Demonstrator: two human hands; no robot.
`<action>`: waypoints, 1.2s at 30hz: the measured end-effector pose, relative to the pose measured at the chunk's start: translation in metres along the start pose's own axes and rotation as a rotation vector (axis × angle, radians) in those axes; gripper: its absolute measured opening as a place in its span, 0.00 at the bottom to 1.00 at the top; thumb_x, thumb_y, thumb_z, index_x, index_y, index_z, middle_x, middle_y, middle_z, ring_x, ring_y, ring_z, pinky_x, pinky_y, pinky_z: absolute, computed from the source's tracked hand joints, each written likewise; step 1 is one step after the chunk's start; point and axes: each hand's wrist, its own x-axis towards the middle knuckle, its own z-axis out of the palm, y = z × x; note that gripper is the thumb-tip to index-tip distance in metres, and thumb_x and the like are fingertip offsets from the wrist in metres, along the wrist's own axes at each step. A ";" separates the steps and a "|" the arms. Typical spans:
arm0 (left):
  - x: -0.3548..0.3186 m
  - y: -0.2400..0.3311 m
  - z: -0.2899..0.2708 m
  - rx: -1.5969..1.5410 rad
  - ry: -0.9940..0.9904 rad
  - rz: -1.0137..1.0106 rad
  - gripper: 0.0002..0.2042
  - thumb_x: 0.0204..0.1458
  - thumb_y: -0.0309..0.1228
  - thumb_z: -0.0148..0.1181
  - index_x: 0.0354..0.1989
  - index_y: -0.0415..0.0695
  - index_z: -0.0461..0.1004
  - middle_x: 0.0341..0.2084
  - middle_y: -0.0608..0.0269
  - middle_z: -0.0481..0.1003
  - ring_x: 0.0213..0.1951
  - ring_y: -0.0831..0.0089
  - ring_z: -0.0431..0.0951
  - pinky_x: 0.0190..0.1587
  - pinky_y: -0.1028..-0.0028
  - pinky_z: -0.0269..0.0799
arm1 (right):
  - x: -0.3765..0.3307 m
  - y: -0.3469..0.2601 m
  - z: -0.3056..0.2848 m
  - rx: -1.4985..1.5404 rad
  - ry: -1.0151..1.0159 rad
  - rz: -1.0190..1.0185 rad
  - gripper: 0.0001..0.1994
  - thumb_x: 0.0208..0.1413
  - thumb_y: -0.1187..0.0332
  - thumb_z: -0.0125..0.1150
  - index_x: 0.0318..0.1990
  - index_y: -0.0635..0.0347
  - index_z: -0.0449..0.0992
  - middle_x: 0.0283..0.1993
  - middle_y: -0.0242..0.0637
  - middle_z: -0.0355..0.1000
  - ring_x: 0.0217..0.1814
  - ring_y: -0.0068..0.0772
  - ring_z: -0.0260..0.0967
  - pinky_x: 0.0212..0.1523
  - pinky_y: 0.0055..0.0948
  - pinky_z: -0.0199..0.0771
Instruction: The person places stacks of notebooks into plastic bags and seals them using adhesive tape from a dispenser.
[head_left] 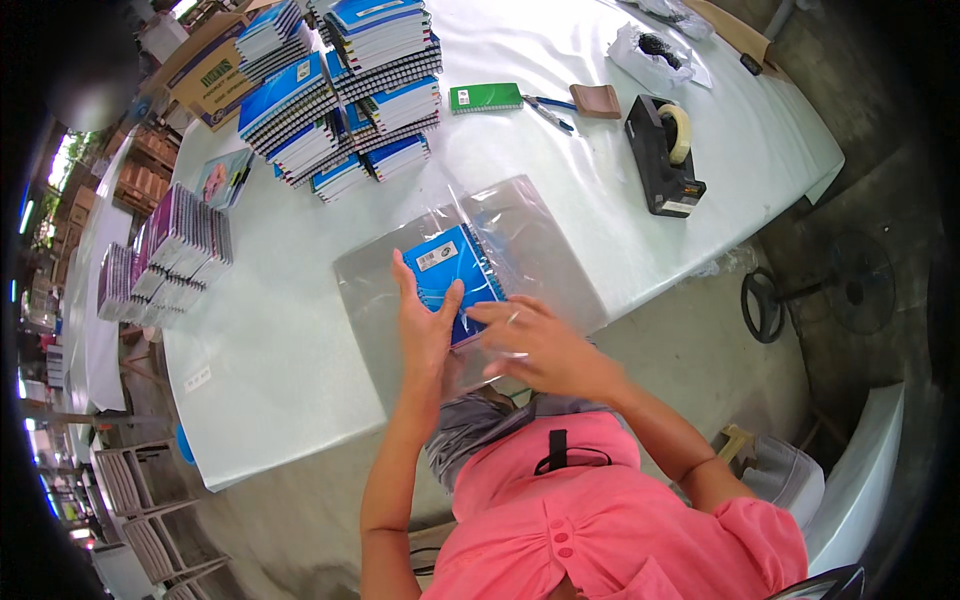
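Observation:
A blue spiral notebook (452,262) with a white label lies tilted over a stack of clear plastic sheets or bags (375,290) at the table's near edge. My left hand (428,325) grips its left side, thumb across the cover and the other fingers along the edge. Over the notebook's lower right corner is my right hand (540,345), its fingers spread and slightly blurred. Clear film shows around the notebook; whether the notebook is inside it, I cannot tell.
Tall stacks of blue notebooks (385,70) stand at the far left, with purple notebooks (180,245) nearer. Beyond the sheets lie a green notebook (486,97), blue-handled pliers or cutters (550,108) and a brown block (596,101). A black tape dispenser (655,160) sits right.

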 end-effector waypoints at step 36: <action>-0.013 -0.004 -0.065 0.253 -0.105 0.072 0.41 0.55 0.38 0.60 0.70 0.39 0.41 0.70 0.44 0.45 0.71 0.56 0.45 0.69 0.64 0.42 | 0.065 0.040 0.008 0.377 0.049 -0.015 0.09 0.45 0.79 0.63 0.36 0.65 0.72 0.42 0.41 0.68 0.46 0.47 0.66 0.46 0.41 0.68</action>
